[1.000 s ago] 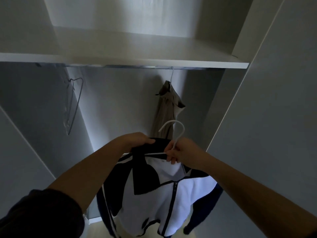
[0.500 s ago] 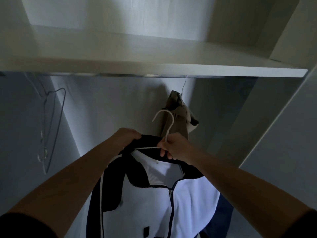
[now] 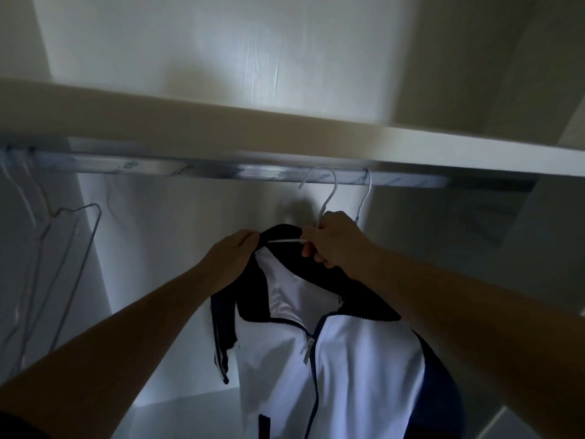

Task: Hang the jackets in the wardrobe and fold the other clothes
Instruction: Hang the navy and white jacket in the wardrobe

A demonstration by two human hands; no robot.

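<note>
As left hand (image 3: 231, 258) and right hand (image 3: 335, 243) grip the jacket (image 3: 348, 359), rail (image 3: 221, 172) reads "HONG".

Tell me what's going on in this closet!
A person is hanging a white and navy jacket in the wardrobe. The right hand grips the white hanger at its neck, and the left hand holds the jacket's dark collar. The hook is up at the metal rail; whether it has caught there is unclear. Another hanger hook sits just to its right, and bare wire hangers hang far left.
</note>
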